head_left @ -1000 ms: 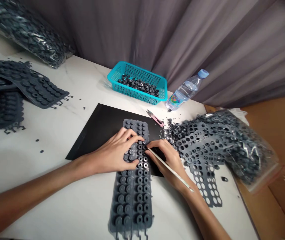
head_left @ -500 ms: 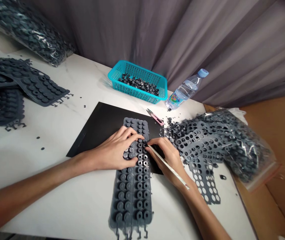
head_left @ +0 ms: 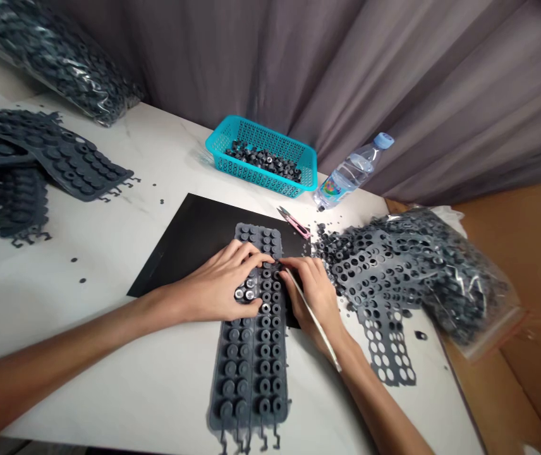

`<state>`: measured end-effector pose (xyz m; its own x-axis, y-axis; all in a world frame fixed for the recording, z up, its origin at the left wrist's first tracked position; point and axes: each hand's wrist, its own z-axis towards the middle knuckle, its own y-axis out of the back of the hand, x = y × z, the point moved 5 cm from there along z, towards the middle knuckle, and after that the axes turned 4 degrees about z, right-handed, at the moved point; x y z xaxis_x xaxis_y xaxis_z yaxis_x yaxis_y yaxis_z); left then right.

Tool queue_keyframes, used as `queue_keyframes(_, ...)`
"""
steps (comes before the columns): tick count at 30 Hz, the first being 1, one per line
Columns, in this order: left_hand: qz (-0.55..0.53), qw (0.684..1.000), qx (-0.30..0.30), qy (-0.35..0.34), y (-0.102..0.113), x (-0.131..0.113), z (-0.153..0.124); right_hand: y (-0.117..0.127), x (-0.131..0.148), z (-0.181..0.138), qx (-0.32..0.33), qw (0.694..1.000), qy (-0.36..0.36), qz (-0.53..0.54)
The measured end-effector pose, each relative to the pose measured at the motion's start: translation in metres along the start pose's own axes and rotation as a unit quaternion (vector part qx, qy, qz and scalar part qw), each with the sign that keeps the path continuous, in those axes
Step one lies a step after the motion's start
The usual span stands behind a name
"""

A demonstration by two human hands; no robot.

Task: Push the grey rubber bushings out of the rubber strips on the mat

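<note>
A dark grey rubber sheet (head_left: pixel 251 354) with rows of round, ring-shaped studs lies lengthwise in front of me, its far part over a black mat (head_left: pixel 170 253). Across its upper half my left hand (head_left: pixel 225 284) grips it, thumb and index finger curved around several studs. My right hand (head_left: pixel 315 294) is closed around a slim whitish stick-like tool (head_left: pixel 315 322), which slants back over the wrist. The right fingertips are at the sheet's right edge, close to the left index fingertip. What the tool's working end touches is hidden by the fingers.
Behind stands a turquoise basket (head_left: pixel 261 129) holding small dark pieces, beside a water bottle (head_left: pixel 353 170). Pink-handled snips (head_left: pixel 294 222) lie near the mat. Punched sheets (head_left: pixel 370 265) and a filled plastic bag (head_left: pixel 474 284) are at right. More studded sheets (head_left: pixel 71 161) and another bag (head_left: pixel 62 63) lie left.
My right hand has shifted slightly up and left, its fingertips nearing the left index finger, and the tool is tilted more steeply. My left hand and the sheet stay in place.
</note>
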<state>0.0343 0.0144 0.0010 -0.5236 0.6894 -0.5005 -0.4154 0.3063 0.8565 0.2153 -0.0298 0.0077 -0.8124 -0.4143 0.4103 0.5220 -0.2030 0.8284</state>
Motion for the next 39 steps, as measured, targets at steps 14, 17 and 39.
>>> queue_keyframes(14,0.003,0.999,-0.038,-0.007,0.001,-0.001,-0.004,0.015,-0.017,-0.001,-0.066,0.991,-0.096,0.065)
queue_keyframes(17,0.002,0.998,-0.06,-0.007,0.0,0.001,-0.004,0.01,-0.009,-0.002,-0.05,0.986,-0.11,0.115)
queue_keyframes(39,0.009,0.998,-0.062,-0.008,0.0,0.001,-0.003,0.005,0.011,0.005,0.028,0.993,0.019,0.109)
